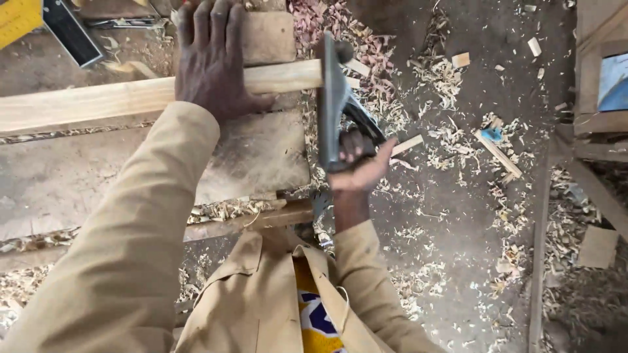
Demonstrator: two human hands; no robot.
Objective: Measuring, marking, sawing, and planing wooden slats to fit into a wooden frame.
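Note:
A pale wooden strip (85,101) lies across the worn workbench (255,157), its right end at the bench edge. My left hand (212,59) presses flat on top of the strip, fingers spread. My right hand (360,163) grips the rear handle of a dark metal hand plane (332,98). The plane stands against the strip's right end, its sole turned toward the end grain and its front knob at the top.
Wood shavings and small offcuts (500,153) cover the dirt floor to the right. A black-and-metal square (69,29) and a yellow tool (16,16) lie at the bench's far left. Timber frames (598,98) stand at the right edge. A rough stick (261,219) runs below the bench.

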